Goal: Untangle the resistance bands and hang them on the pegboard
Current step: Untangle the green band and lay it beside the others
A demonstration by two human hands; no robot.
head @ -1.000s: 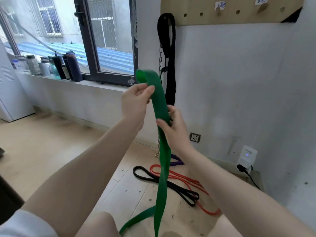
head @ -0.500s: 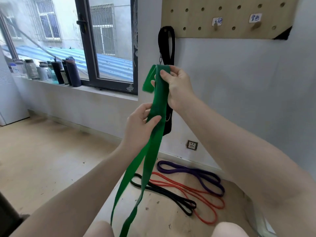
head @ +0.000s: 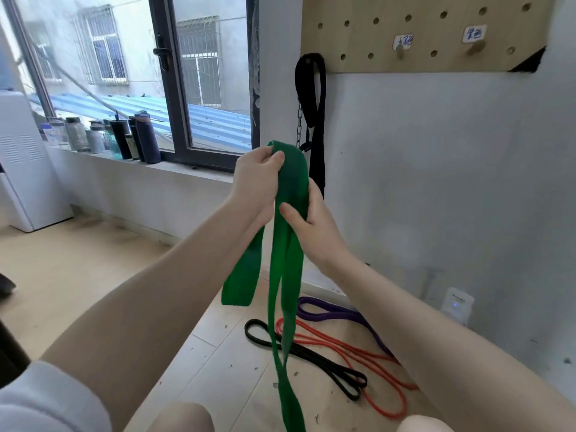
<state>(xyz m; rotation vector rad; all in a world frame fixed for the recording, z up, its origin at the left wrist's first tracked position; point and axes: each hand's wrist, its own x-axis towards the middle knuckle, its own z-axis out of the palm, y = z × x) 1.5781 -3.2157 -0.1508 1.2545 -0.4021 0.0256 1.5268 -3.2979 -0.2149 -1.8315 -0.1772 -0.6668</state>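
I hold the wide green resistance band (head: 288, 213) chest-high, below and left of the pegboard (head: 420, 14), w/ its fold on top so twists hang free. My left hand (head: 254, 185) pinches the fold; my right hand (head: 307, 218) grips both flat, matte rubbery layers just under it. Thin black band (head: 311, 358), red band (head: 352, 366) & purple band (head: 339, 316) lie looped on the floor, far beneath the pegboard.

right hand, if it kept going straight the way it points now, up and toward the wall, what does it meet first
Probably the black strap hanging just behind the right hand, which grips the green band. Depth is unclear; it might pass beside it and reach the wall.
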